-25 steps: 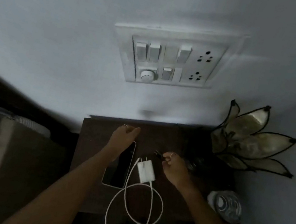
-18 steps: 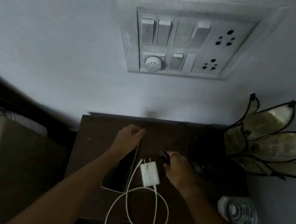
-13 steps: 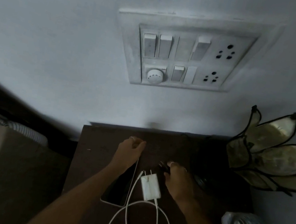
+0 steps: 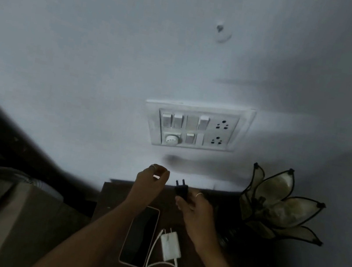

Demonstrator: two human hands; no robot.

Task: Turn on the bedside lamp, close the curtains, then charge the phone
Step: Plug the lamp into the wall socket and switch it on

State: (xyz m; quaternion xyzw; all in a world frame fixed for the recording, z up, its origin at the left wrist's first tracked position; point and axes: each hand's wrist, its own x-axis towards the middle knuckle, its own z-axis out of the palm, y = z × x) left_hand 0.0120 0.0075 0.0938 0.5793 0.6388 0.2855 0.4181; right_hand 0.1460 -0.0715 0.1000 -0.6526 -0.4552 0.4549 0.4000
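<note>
Right hand (image 4: 195, 208) has lifted the black lamp plug (image 4: 181, 189) off the bench (image 4: 196, 263), grip closed on it, pins toward the wall socket (image 4: 217, 141). Left hand (image 4: 151, 181) raised, loosely curled, empty. Phone (image 4: 140, 236) and white charger (image 4: 170, 245) untouched; lamp (image 4: 274, 202) unlit.

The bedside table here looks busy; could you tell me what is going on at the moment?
A person's right hand grips a black plug, prongs pointing up toward the wall switchboard, whose two sockets are empty. The left hand hovers beside it, holding nothing. The petal-shaped lamp is unlit. The phone and white charger lie on the table, untouched.
</note>
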